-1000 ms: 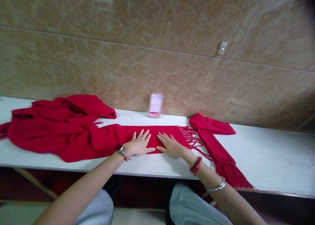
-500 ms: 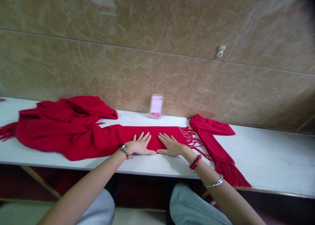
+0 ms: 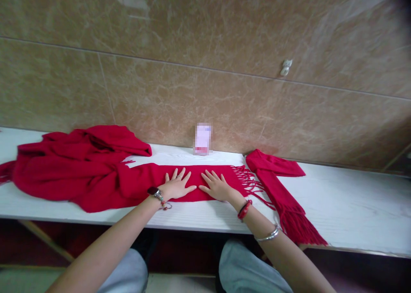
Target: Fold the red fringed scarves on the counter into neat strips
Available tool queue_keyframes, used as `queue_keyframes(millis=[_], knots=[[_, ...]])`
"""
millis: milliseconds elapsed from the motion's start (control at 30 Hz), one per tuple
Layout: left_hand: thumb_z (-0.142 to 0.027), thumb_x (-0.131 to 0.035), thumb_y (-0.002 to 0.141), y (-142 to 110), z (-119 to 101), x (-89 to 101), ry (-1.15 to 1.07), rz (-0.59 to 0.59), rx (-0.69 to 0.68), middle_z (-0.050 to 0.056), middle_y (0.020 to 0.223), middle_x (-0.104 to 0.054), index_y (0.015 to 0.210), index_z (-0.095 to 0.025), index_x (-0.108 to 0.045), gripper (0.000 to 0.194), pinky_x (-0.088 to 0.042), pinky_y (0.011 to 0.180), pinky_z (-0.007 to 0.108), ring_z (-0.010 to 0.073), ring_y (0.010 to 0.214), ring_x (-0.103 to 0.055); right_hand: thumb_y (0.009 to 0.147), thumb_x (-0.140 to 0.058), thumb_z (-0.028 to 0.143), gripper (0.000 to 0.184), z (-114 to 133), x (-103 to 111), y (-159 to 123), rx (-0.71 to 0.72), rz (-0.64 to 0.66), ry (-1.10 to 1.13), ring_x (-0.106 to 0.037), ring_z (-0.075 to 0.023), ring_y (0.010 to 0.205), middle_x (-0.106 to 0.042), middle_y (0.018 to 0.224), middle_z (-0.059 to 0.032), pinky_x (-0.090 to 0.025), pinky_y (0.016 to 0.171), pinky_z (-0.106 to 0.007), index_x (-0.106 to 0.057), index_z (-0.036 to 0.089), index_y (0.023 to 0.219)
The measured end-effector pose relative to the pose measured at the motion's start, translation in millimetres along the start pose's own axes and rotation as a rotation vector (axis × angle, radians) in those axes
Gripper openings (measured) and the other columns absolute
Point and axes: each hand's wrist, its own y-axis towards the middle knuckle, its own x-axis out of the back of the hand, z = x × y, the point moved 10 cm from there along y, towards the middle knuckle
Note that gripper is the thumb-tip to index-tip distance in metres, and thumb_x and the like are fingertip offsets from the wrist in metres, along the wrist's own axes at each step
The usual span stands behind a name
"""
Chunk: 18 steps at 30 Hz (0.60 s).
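A long red scarf [image 3: 141, 182] lies along the white tabletop, bunched in loose folds at the left and flat in the middle. Its fringed end points right. My left hand [image 3: 178, 185] rests palm down on the flat stretch, fingers spread. Beside it, nearer the fringe, my right hand [image 3: 217, 185] also presses flat on the cloth with its fingers apart. Neither hand grips anything. To the right is a narrower red fringed piece [image 3: 278, 190], bent at an angle, its tassels hanging toward the front edge; the long scarf's fringe reaches up to it.
A blurred-out upright rectangle [image 3: 202, 139] stands against the brown marbled wall [image 3: 180, 100]. A small white cat-shaped hook [image 3: 286, 67] is on the wall. The narrow white tabletop [image 3: 356, 207] runs left to right, its front edge just above my knees.
Both hands have slid slightly left and away from me over the scarf, staying flat, and the left fingers have spread wider. The scarf's folds look nearly the same.
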Motion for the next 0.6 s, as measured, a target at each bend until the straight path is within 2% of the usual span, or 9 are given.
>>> queue_keyframes(millis=[67, 167, 300, 400, 500, 600], knots=[[-0.073, -0.020, 0.077, 0, -1, -1.0, 0.005, 0.005, -0.007, 0.007, 0.148, 0.001, 0.143, -0.025, -0.010, 0.082, -0.007, 0.099, 0.062, 0.0362, 0.133, 0.004, 0.086, -0.022, 0.059, 0.068, 3, -7, -1, 0.012, 0.030, -0.044, -0.007, -0.0305, 0.134, -0.011, 0.148, -0.0091, -0.013, 0.102, -0.059, -0.016, 0.020, 0.142], [-0.073, -0.019, 0.076, -3, 0, 2.3, 0.000, 0.019, -0.002, 0.006, 0.148, 0.002, 0.143, -0.025, -0.010, 0.083, -0.007, 0.100, 0.061, 0.0361, 0.133, 0.005, 0.087, -0.021, 0.058, 0.067, 3, -7, -3, 0.023, 0.022, -0.062, -0.008, -0.0307, 0.134, -0.011, 0.148, -0.0094, -0.014, 0.102, -0.058, -0.016, 0.020, 0.142], [-0.072, -0.015, 0.078, -4, 10, 16.7, -0.004, -0.036, 0.060, 0.007, 0.148, 0.003, 0.143, -0.022, -0.011, 0.082, -0.006, 0.101, 0.061, 0.0371, 0.133, 0.006, 0.087, -0.023, 0.057, 0.065, -1, -1, 2, -0.009, 0.016, -0.030, -0.007, -0.0295, 0.135, -0.012, 0.148, -0.0092, -0.015, 0.102, -0.058, -0.016, 0.021, 0.142], [-0.070, -0.015, 0.079, -1, 20, 24.1, -0.002, -0.086, 0.099, 0.008, 0.148, 0.003, 0.142, -0.022, -0.013, 0.080, -0.006, 0.100, 0.062, 0.0375, 0.133, 0.006, 0.088, -0.025, 0.054, 0.066, 0, 10, 12, -0.034, -0.060, -0.012, -0.006, -0.0294, 0.135, -0.012, 0.148, -0.0108, -0.016, 0.102, -0.058, -0.016, 0.018, 0.142], [-0.071, -0.016, 0.078, 4, 27, 17.9, -0.015, -0.038, 0.129, 0.005, 0.148, 0.001, 0.142, -0.027, -0.013, 0.077, -0.008, 0.099, 0.063, 0.0377, 0.133, 0.004, 0.090, -0.024, 0.051, 0.061, 6, 13, 25, -0.030, -0.103, -0.007, -0.011, -0.0293, 0.134, -0.015, 0.147, -0.0117, -0.020, 0.102, -0.057, -0.021, 0.017, 0.140], [-0.071, -0.016, 0.077, 5, 30, 12.0, -0.026, 0.007, 0.140, 0.004, 0.148, 0.001, 0.142, -0.029, -0.013, 0.077, -0.008, 0.098, 0.064, 0.0379, 0.133, 0.003, 0.091, -0.023, 0.047, 0.051, 9, 4, 35, 0.020, -0.054, -0.051, -0.014, -0.0274, 0.134, -0.024, 0.146, -0.0082, -0.020, 0.102, -0.057, -0.033, 0.024, 0.135]])
